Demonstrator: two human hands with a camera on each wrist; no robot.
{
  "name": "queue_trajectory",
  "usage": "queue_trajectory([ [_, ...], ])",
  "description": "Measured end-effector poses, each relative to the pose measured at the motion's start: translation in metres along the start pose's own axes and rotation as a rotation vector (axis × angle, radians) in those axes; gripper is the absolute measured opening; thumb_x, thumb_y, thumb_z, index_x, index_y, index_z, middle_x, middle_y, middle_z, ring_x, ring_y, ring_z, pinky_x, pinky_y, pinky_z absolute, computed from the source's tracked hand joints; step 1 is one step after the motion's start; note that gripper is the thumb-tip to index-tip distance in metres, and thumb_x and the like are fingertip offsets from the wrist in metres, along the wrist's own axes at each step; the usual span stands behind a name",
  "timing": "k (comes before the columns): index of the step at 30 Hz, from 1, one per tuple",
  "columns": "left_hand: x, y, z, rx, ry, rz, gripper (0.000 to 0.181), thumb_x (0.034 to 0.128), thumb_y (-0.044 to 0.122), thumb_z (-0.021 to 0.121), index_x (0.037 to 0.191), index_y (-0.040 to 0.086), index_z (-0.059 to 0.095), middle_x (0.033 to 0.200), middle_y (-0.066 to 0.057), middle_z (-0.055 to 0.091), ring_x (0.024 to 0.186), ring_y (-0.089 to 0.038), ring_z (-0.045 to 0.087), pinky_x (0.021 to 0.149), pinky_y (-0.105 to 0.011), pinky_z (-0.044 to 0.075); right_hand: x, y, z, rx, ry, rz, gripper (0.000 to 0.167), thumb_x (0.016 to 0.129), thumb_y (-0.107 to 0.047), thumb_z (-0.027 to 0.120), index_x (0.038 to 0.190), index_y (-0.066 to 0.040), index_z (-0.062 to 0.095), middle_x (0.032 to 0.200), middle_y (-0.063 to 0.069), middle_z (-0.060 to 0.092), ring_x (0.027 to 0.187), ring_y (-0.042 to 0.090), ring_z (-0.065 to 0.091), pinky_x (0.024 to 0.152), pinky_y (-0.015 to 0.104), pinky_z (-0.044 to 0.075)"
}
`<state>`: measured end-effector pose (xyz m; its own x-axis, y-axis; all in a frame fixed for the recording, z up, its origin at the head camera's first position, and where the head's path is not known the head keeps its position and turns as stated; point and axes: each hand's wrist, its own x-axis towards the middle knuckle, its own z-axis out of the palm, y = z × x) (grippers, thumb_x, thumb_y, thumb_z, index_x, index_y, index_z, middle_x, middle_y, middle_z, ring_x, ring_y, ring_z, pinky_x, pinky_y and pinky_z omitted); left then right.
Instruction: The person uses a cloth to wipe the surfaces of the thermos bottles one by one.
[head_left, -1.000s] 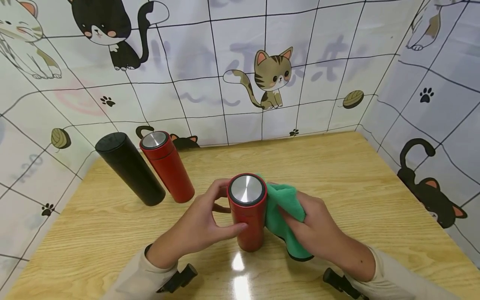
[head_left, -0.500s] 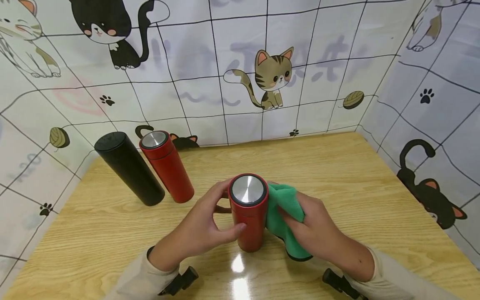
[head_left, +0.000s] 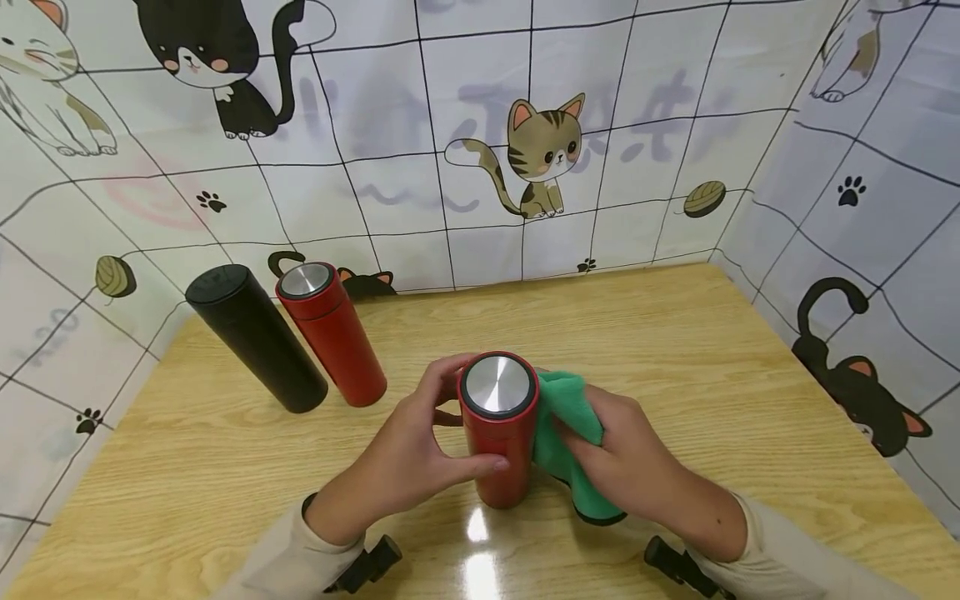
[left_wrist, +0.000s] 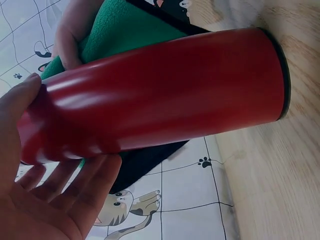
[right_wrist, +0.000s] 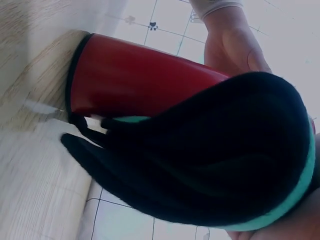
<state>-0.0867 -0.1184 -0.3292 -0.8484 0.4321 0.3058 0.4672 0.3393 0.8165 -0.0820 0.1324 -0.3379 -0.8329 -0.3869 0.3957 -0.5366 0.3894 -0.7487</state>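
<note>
A red thermos (head_left: 501, 450) with a silver lid stands upright in front of me on the wooden table. My left hand (head_left: 416, 454) grips its upper left side, thumb across the front and fingers behind, as the left wrist view also shows (left_wrist: 60, 200). On the other side my right hand (head_left: 633, 450) holds a bunched green cloth (head_left: 570, 408) against the thermos. That cloth (right_wrist: 200, 155) has a dark side and edging in the right wrist view. My right fingertips are mostly hidden by the cloth and thermos.
Back left on the table (head_left: 637, 325) stand a black thermos (head_left: 258, 342) and a second red thermos (head_left: 333, 337), side by side. A cat-patterned sheet (head_left: 390, 183) hangs behind and along the sides of the table.
The gripped thermos has shifted very slightly toward me and to the right. My left thumb lies a little further across its front. The cloth stays against its right side.
</note>
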Motion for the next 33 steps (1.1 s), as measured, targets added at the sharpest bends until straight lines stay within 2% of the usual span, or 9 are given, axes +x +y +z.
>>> queue_trajectory([
  [4, -0.0010, -0.0007, -0.0011, -0.024, -0.018, -0.003, 0.083, 0.0723, 0.020, 0.091, 0.139, 0.021, 0.041, 0.130, 0.008, 0.062, 0.119, -0.012, 0.060, 0.086, -0.030, 0.059, 0.0006, -0.0011, 0.0007, 0.016, 0.059, -0.056, 0.048, 0.096, 0.002, 0.060, 0.142, -0.014, 0.056, 0.139, 0.003, 0.062, 0.126, 0.010, 0.059, 0.100, 0.021, 0.051],
  [7, -0.0004, -0.0007, -0.0018, -0.027, -0.033, 0.011, 0.080, 0.0751, 0.020, 0.089, 0.139, 0.022, 0.042, 0.130, 0.008, 0.062, 0.121, -0.012, 0.059, 0.087, -0.031, 0.059, 0.0010, -0.0015, 0.0005, 0.055, 0.041, -0.037, 0.049, 0.097, 0.002, 0.058, 0.143, -0.015, 0.054, 0.140, 0.001, 0.061, 0.126, 0.010, 0.060, 0.099, 0.023, 0.053],
  [12, -0.0001, -0.0023, -0.0029, -0.014, -0.036, 0.040, 0.079, 0.0775, 0.019, 0.087, 0.144, 0.026, 0.043, 0.132, 0.009, 0.058, 0.122, -0.013, 0.056, 0.087, -0.030, 0.059, 0.0008, 0.0002, 0.0005, 0.020, -0.014, 0.014, 0.043, 0.098, -0.002, 0.058, 0.139, -0.015, 0.056, 0.133, -0.001, 0.066, 0.114, 0.009, 0.065, 0.092, 0.026, 0.057],
  [19, 0.0003, -0.0041, -0.0057, -0.012, -0.055, 0.061, 0.077, 0.0797, 0.017, 0.084, 0.145, 0.028, 0.044, 0.133, 0.009, 0.054, 0.123, -0.014, 0.054, 0.087, -0.030, 0.059, 0.0009, 0.0005, -0.0006, 0.044, 0.022, -0.032, 0.049, 0.096, 0.003, 0.059, 0.143, -0.013, 0.054, 0.142, 0.001, 0.059, 0.129, 0.010, 0.058, 0.100, 0.024, 0.052],
  [26, 0.0011, -0.0056, -0.0084, -0.053, -0.071, 0.080, 0.083, 0.0818, 0.017, 0.082, 0.150, 0.025, 0.036, 0.139, 0.003, 0.055, 0.124, -0.018, 0.057, 0.089, -0.034, 0.059, 0.0017, -0.0002, -0.0005, 0.013, -0.037, 0.043, 0.040, 0.099, -0.003, 0.058, 0.138, -0.013, 0.057, 0.131, 0.001, 0.067, 0.112, 0.010, 0.066, 0.091, 0.027, 0.057],
  [30, -0.0008, -0.0053, -0.0066, -0.069, -0.067, 0.073, 0.087, 0.0804, 0.015, 0.083, 0.151, 0.027, 0.033, 0.141, 0.003, 0.055, 0.125, -0.018, 0.057, 0.091, -0.035, 0.058, 0.0015, -0.0002, 0.0001, -0.006, 0.014, -0.015, 0.047, 0.096, 0.001, 0.060, 0.141, -0.012, 0.055, 0.137, 0.003, 0.064, 0.123, 0.011, 0.061, 0.097, 0.023, 0.053],
  [33, -0.0019, -0.0037, -0.0028, -0.046, -0.049, 0.059, 0.093, 0.0768, 0.022, 0.087, 0.152, 0.029, 0.032, 0.141, 0.007, 0.055, 0.127, -0.016, 0.055, 0.091, -0.034, 0.058, 0.0018, -0.0005, 0.0003, 0.001, 0.055, -0.071, 0.051, 0.095, 0.005, 0.060, 0.142, -0.012, 0.055, 0.139, 0.003, 0.062, 0.128, 0.009, 0.058, 0.100, 0.020, 0.051],
])
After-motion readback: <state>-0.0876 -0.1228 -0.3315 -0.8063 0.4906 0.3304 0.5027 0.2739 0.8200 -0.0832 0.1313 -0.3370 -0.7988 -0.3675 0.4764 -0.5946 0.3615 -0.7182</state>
